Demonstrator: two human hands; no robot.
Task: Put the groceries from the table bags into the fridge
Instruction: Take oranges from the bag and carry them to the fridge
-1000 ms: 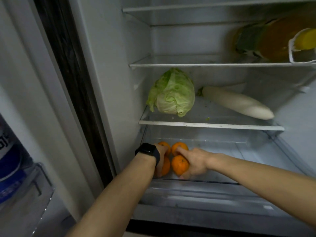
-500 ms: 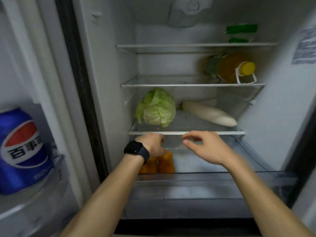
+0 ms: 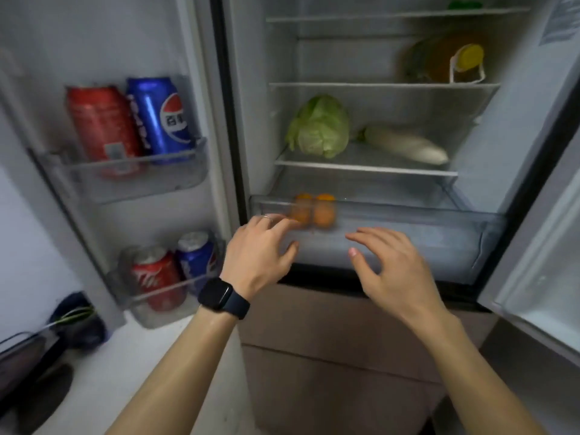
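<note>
Head view: oranges [image 3: 314, 210] sit in the clear drawer [image 3: 408, 243] at the fridge bottom, toward its left end, so that placing step looks done. Both hands are out front of the drawer and empty. Left hand [image 3: 257, 252] has its fingers loosely spread, fingertips [image 3: 282, 219] near the drawer's front edge, touching or not I cannot tell because of blur. Right hand [image 3: 389, 265] is spread wide, released, just in front of the drawer face. Above the drawer: cabbage [image 3: 320, 127] and white radish [image 3: 405, 144] on the shelf. Next, probably push the drawer shut, then go to the table bags for more; those are not visible.
</note>
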